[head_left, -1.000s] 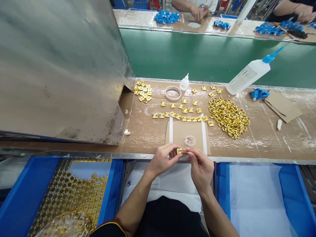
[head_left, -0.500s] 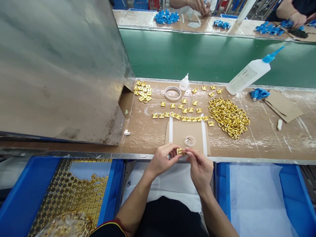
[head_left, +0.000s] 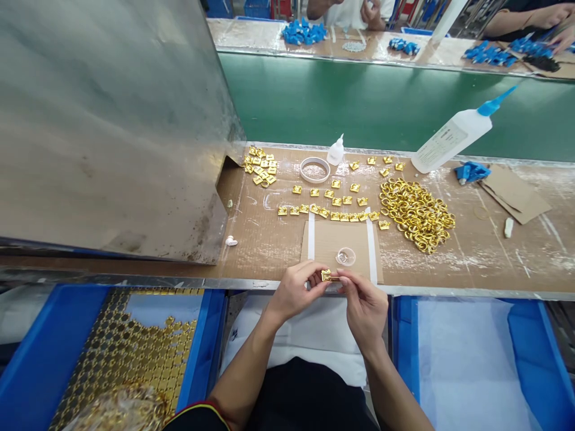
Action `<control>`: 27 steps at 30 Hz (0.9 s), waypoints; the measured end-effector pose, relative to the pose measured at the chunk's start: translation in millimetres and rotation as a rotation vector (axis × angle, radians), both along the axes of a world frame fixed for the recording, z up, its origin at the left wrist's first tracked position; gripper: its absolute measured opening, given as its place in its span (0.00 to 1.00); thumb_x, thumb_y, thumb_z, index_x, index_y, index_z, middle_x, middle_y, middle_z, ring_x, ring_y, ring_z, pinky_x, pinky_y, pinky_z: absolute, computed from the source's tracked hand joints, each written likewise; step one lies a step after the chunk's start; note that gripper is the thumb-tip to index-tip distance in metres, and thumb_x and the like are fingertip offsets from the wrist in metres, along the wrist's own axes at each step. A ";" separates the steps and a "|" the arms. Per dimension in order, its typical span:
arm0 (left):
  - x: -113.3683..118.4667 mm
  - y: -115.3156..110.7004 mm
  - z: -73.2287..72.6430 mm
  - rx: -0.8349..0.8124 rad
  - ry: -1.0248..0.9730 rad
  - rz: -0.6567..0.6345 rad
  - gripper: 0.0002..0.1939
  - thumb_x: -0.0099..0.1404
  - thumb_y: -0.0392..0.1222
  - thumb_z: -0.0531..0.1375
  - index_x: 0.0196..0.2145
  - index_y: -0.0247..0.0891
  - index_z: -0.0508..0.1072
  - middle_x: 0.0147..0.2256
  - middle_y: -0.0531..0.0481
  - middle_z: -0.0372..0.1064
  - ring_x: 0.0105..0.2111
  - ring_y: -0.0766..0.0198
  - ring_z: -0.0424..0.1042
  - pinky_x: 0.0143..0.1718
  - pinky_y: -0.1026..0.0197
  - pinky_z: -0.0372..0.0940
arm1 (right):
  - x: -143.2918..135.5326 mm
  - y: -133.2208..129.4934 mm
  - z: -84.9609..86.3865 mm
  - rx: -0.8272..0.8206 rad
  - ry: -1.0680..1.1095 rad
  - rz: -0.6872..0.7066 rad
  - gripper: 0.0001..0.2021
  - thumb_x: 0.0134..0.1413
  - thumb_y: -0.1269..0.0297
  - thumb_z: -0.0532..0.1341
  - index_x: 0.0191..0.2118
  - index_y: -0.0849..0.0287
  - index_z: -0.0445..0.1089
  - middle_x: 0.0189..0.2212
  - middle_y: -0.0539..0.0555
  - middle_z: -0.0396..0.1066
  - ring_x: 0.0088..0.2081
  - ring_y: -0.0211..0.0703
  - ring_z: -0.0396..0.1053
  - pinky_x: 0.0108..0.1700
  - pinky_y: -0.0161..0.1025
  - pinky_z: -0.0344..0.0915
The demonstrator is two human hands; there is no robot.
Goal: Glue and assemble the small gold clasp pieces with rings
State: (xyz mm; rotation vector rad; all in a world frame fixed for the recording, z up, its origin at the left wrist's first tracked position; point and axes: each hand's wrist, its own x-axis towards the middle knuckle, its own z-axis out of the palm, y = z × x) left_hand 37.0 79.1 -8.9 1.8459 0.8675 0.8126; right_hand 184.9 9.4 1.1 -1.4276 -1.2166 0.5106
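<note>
At the bench's front edge my left hand point(head_left: 300, 292) is closed, its thumb and fingertips pinching a small shiny gold square piece point(head_left: 326, 275). My right hand point(head_left: 366, 305) meets it from the right, fingers pinched on a thin gold part that touches the square piece; too little of it shows to name it. Just beyond the fingers, a small clear round dish point(head_left: 345, 257) sits on a taped cardboard sheet point(head_left: 326, 242). Rows of similar gold pieces point(head_left: 344, 216) lie behind the sheet. To the right is a heap of gold rings point(head_left: 417, 212).
A metal housing point(head_left: 112, 131) blocks the left. Behind the rows are a tape roll point(head_left: 315, 170), a small white bottle point(head_left: 335, 151) and a large tilted bottle point(head_left: 451, 140). Blue bins flank me; the left bin point(head_left: 204, 347) holds gold pieces. Co-workers' hands point(head_left: 554, 24) show across the green belt point(head_left: 359, 99).
My hands and the gold piece stay almost in place. Across the belt, the co-workers' hands have shifted; the one at the far right has lifted off the blue parts.
</note>
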 end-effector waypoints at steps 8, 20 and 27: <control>-0.5 0.1 -0.1 0.006 -0.002 -0.002 0.07 0.68 0.41 0.61 0.39 0.36 0.76 0.29 0.50 0.72 0.26 0.67 0.70 0.30 0.66 0.68 | 0.9 -0.2 -1.2 -0.014 0.013 -0.002 0.09 0.69 0.63 0.61 0.41 0.56 0.79 0.34 0.54 0.80 0.27 0.44 0.76 0.30 0.39 0.77; -0.9 -0.5 -0.9 0.008 -0.012 -0.004 0.06 0.68 0.40 0.62 0.40 0.36 0.76 0.29 0.51 0.72 0.26 0.68 0.70 0.29 0.67 0.67 | 0.8 0.7 -2.0 0.005 0.069 0.004 0.07 0.68 0.67 0.62 0.42 0.54 0.79 0.34 0.52 0.80 0.26 0.43 0.77 0.29 0.37 0.77; -0.4 -0.1 -1.6 0.020 -0.025 -0.008 0.05 0.67 0.38 0.62 0.39 0.35 0.76 0.28 0.51 0.71 0.26 0.68 0.69 0.29 0.67 0.67 | 1.3 0.4 -3.3 0.015 0.054 0.011 0.07 0.69 0.68 0.61 0.42 0.55 0.79 0.34 0.52 0.80 0.27 0.42 0.77 0.29 0.35 0.76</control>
